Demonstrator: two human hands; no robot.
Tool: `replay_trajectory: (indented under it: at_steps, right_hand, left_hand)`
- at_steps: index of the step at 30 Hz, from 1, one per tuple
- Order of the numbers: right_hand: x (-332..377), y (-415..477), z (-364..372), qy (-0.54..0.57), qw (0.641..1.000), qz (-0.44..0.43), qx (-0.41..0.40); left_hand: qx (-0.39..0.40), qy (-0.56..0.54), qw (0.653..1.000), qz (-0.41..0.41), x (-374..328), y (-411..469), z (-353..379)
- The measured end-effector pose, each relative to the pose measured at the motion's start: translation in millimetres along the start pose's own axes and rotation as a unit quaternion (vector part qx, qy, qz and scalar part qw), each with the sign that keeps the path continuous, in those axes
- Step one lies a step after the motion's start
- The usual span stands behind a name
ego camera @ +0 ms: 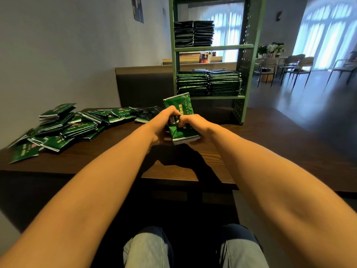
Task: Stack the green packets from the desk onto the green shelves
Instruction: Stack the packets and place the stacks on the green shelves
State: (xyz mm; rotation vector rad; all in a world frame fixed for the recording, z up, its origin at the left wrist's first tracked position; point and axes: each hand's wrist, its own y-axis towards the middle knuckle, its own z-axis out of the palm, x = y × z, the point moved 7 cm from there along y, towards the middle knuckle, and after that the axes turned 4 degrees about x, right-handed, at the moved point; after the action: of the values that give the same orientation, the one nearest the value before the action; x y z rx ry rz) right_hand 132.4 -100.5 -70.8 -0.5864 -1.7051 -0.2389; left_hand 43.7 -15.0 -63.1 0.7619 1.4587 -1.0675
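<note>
A small bundle of green packets (180,107) is held above the dark wooden desk (270,144), tilted with its far end up. My left hand (164,120) grips its left side and my right hand (193,124) grips its right side, fingers curled over the top packet. A loose heap of green packets (63,126) spreads over the desk's left part. The green shelves (212,47) stand at the desk's far side, just beyond my hands. Two neat stacks of packets (208,83) fill the lower shelf and two darker stacks (194,33) sit on the upper one.
A grey wall runs along the left. A dark padded bench back (143,86) stands behind the desk. Chairs and a table with flowers (272,48) are at the far right by bright windows. My knees in jeans show under the desk edge.
</note>
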Motion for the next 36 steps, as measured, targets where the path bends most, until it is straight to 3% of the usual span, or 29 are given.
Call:
replay_trajectory:
  at_steps: [4, 7, 12, 19, 26, 36]
  right_hand:
    - [-11.6, 2.8, 2.6, 0.024, 0.999, 0.020, 0.032]
    - [-15.8, 20.4, -1.9, 0.079, 0.996, 0.024, 0.041]
    - [-23.2, 83.2, -20.0, 0.116, 0.992, 0.037, 0.044]
    - [-20.6, 110.5, -31.4, 0.124, 0.979, 0.142, 0.077]
    - [52.6, 67.0, -52.6, 0.121, 0.967, 0.198, 0.106]
    - [178.7, 7.1, -136.3, 0.114, 0.969, 0.182, 0.122]
  left_hand:
    - [0.053, -0.119, 0.991, 0.016, 5.4, 10.8, 9.2]
    - [0.057, -0.134, 0.989, 0.002, 3.2, 29.7, 6.9]
    - [0.039, -0.073, 0.995, -0.065, 6.0, 93.5, -20.1]
    - [0.074, 0.055, 0.970, -0.226, -6.9, 120.0, -42.0]
    - [0.109, 0.091, 0.944, -0.297, -86.9, 71.6, -21.3]
    - [0.157, 0.138, 0.943, -0.258, -221.9, 62.1, 32.3]
